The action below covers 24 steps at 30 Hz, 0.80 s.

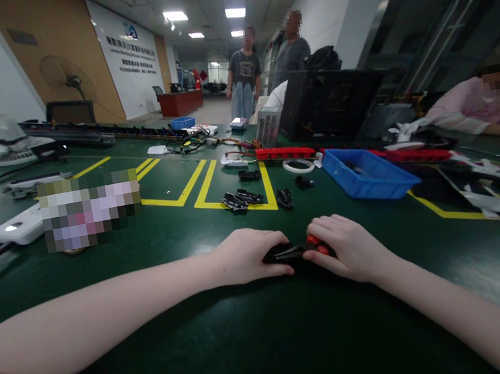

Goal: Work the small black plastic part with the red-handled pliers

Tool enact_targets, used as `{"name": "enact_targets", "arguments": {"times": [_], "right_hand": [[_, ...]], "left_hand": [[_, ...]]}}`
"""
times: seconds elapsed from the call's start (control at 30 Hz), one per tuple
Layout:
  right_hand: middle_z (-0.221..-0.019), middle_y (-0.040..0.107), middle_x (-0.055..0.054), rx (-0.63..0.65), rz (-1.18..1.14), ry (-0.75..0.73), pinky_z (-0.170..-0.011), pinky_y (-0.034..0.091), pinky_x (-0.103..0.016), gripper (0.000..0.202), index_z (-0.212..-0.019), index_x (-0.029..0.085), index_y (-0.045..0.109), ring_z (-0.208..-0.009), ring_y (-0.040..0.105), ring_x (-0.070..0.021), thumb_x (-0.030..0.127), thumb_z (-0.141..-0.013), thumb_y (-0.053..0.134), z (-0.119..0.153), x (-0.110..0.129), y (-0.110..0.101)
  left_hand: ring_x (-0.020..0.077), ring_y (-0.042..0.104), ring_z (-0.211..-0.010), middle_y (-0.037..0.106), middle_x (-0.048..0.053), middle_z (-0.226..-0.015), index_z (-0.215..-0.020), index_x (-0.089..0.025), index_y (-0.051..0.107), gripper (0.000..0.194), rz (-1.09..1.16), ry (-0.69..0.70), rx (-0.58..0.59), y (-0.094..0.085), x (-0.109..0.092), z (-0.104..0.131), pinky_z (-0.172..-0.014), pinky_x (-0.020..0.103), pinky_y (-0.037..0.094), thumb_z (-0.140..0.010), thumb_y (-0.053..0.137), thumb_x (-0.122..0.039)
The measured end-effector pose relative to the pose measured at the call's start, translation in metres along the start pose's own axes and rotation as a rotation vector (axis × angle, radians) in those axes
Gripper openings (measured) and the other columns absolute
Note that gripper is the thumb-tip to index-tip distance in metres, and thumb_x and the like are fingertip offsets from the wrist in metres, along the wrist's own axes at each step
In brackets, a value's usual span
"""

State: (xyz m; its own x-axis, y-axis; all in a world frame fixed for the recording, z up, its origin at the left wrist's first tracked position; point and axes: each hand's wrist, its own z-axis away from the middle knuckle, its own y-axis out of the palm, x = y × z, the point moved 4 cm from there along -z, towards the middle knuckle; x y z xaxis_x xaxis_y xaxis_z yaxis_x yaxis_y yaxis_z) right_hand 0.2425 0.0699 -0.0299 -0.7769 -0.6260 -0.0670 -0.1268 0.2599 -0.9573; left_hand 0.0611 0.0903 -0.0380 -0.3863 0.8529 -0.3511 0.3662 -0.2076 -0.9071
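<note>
Nearest the viewer, the smooth dark-green tabletop (269, 351) extends between both forearms to the lower border of view. The bare left hand (245, 255) grasps a small black piece (269, 254), its thumb below and fingers above; the piece's outline is partly hidden. The bare right hand (350, 248) has its fingers clenched round a slender-nosed metal hand tool with red-orange and black handles (318, 244). The tool's nose points left at the black piece, in the narrow gap between the hands; whether its tips grip the piece cannot be told.

Beyond the knuckles, a strip of green surface separates the hands from several black ribbed parts (234, 202). Some of these lie by the front edge of a yellow tape outline (201, 206), one just outside its right side. Near them, further right, stands a rectangular blue plastic tray (388, 189), set at an angle, its near corner well apart from the right hand. To the left, green surface runs between the left forearm and a rounded white plastic device (20, 227).

Farther back, a flat white ring (299, 172) lies just left of the tray, near a red bar (285, 153). Behind these stand a perforated silver-grey metal box (268, 127) and a large black case (332, 101). A person in a pink top (467, 103) leans at the right; two people (245, 72) stand beyond the table.
</note>
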Motion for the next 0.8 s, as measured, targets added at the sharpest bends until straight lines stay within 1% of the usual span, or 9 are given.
{"name": "enact_targets", "arguments": {"times": [0.17,0.5,0.8], "right_hand": [[-0.075,0.057,-0.005,-0.01,0.005,0.0,-0.062,0.032,-0.031,0.039,-0.077,0.02,0.051,-0.064,0.046,-0.0175,0.054,-0.094,0.04,0.0005,0.0007,-0.0013],[-0.075,0.057,-0.005,-0.009,-0.022,0.013,-0.063,0.032,-0.032,0.04,-0.077,0.019,0.051,-0.065,0.047,-0.0175,0.053,-0.095,0.038,0.0008,0.0017,-0.0022],[-0.076,0.058,-0.005,-0.027,-0.015,0.019,-0.064,0.032,-0.031,0.042,-0.079,0.019,0.051,-0.066,0.047,-0.0172,0.056,-0.094,0.039,0.0009,0.0017,-0.0038]], "left_hand": [[0.0197,0.065,-0.08,0.068,0.003,-0.094,-0.11,-0.019,0.058,0.036,-0.011,-0.029,0.008,0.0003,-0.0001,-0.0004,-0.063,0.026,0.043,-0.086,0.065,-0.046],[0.0202,0.064,-0.078,0.068,0.005,-0.091,-0.105,-0.018,0.058,0.038,-0.03,-0.02,0.027,-0.0001,-0.0019,-0.0008,-0.061,0.026,0.041,-0.092,0.055,-0.053],[0.0196,0.063,-0.077,0.066,0.004,-0.089,-0.104,-0.019,0.057,0.037,0.008,-0.007,0.03,0.0007,-0.0014,-0.0006,-0.06,0.025,0.039,-0.092,0.053,-0.053]]}}
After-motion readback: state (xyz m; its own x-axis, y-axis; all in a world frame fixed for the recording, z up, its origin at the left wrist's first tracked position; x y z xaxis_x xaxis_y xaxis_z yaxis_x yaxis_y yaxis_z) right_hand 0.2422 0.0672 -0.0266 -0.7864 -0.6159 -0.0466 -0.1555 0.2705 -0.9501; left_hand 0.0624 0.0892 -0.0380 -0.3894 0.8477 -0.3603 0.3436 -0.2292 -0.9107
